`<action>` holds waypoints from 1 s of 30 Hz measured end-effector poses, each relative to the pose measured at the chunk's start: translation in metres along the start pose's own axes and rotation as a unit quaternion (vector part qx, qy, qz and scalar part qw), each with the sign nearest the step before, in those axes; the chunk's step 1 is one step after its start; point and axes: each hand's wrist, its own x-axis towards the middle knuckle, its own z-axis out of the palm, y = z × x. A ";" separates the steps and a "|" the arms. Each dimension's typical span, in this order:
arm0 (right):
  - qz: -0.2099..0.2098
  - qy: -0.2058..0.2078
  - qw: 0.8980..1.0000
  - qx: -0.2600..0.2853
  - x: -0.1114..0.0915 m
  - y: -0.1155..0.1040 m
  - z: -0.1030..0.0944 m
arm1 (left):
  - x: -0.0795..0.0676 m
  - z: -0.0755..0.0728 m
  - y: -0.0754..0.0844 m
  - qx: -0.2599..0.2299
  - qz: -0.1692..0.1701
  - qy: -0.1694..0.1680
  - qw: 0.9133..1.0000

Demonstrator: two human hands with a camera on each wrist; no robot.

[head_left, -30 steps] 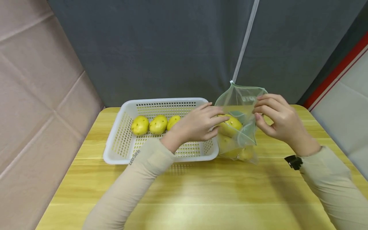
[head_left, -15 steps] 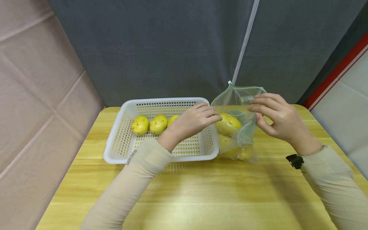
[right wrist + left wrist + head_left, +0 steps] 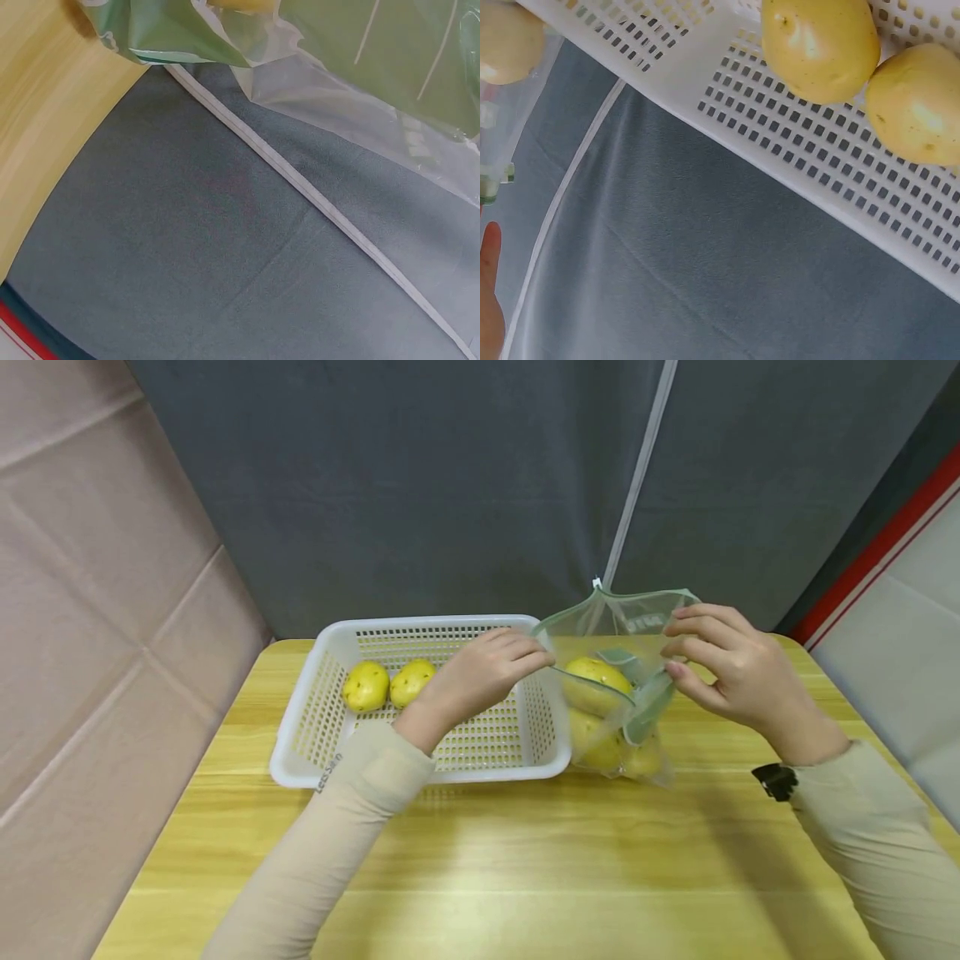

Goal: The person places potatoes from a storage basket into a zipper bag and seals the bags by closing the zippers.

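So from the head cam I've got the bag (image 3: 647,714) upright, just right of the basket (image 3: 517,772), mouth stretched sideways: left hand (image 3: 480,672) pinching the rim over the basket's right end (thumb's hidden), right hand (image 3: 735,664) pinching the side away from it. Loose potatoes (image 3: 366,687) sit in the basket, nearer my left; table (image 3: 487,877) spreads in front. Left wrist shows two in the basket; right wrist, just bag against curtain (image 3: 187,210), no fingers.

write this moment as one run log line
bag: mouth open, potatoes inside | left hand: holds left rim | right hand: holds right rim | basket: left of bag, two potatoes in view
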 end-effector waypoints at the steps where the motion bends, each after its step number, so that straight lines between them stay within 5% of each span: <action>1: 0.000 0.000 1.000 0.000 0.000 0.000 0.000 | -0.001 0.000 0.000 -0.005 -0.004 0.003 1.000; 12: 0.000 0.003 1.000 0.012 0.002 -0.001 0.003 | 0.000 0.002 -0.001 -0.054 -0.031 0.050 0.997; 30: -0.008 0.010 1.000 0.016 0.000 -0.001 0.004 | -0.003 0.007 -0.004 -0.028 -0.112 0.019 0.993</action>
